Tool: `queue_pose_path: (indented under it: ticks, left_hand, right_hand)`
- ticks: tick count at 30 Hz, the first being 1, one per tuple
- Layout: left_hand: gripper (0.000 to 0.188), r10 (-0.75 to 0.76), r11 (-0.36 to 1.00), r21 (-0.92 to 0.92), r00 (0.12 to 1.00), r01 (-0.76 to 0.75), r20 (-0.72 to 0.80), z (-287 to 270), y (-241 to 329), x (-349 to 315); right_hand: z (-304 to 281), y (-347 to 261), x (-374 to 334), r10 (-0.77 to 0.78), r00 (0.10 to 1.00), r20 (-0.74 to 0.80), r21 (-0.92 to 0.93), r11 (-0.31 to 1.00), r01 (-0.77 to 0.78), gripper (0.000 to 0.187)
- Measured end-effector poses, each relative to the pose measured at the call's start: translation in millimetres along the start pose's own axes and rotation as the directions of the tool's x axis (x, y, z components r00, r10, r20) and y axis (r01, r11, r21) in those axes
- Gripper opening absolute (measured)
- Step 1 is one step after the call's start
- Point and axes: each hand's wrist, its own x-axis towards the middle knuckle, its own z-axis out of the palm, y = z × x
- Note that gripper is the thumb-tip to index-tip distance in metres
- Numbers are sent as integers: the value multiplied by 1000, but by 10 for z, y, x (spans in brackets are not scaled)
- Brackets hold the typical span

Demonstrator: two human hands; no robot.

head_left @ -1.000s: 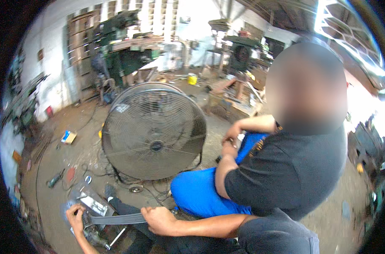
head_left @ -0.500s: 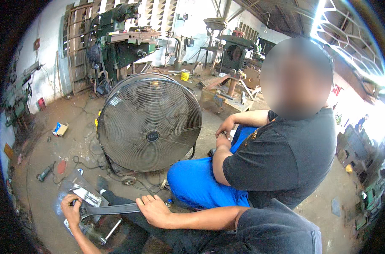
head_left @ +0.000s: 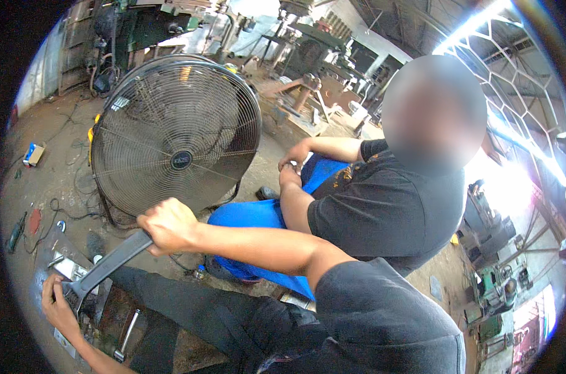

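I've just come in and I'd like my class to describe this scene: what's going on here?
The camera wearer's right hand grips the handle end of a long grey wrench, which slants down to the left. The left hand is at the wrench's lower end; its exact hold is unclear. A shiny metal bar shows below the wrench. A co-worker in blue trousers is close by on the right, hands together. A big fan stands ahead.
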Motion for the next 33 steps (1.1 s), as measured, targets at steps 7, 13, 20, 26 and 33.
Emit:
queue_pose_path:
  ticks: [7,13,20,26,33]
  left_hand:
    - [23,34,981,189,999,-35,12,-67,-139,-72]
    - [30,72,990,108,991,-85,114,-130,-102,137]
    - [32,93,955,269,986,-129,142,-255,-228,254]
    - [22,21,980,188,978,-61,207,-199,-437,305]
    - [11,174,982,72,985,-172,-18,-64,-31,72]
  right_hand:
    - [421,-85,-293,40,999,-25,155,987,-36,40]
    - [606,-214,-359,127,991,50,141,981,-133,50]
    - [530,-225,-426,139,976,166,270,946,-181,96]
    - [518,-283,-462,183,972,145,275,937,-217,89]
    - [486,-256,-550,164,983,81,281,943,-180,90]
